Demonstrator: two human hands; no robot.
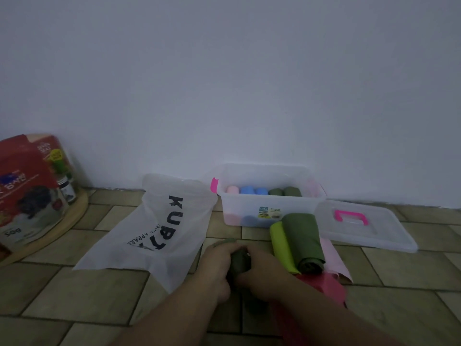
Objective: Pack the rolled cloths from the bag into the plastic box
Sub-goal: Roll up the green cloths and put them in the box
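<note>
Covering green cloth [240, 262], left hand [216, 262], right hand [263, 269]

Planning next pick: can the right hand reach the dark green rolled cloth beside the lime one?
Probably, once free: the dark green rolled cloth lies uncovered beside the right hand, but that hand and the left hand grip a smaller dark green roll.
</note>
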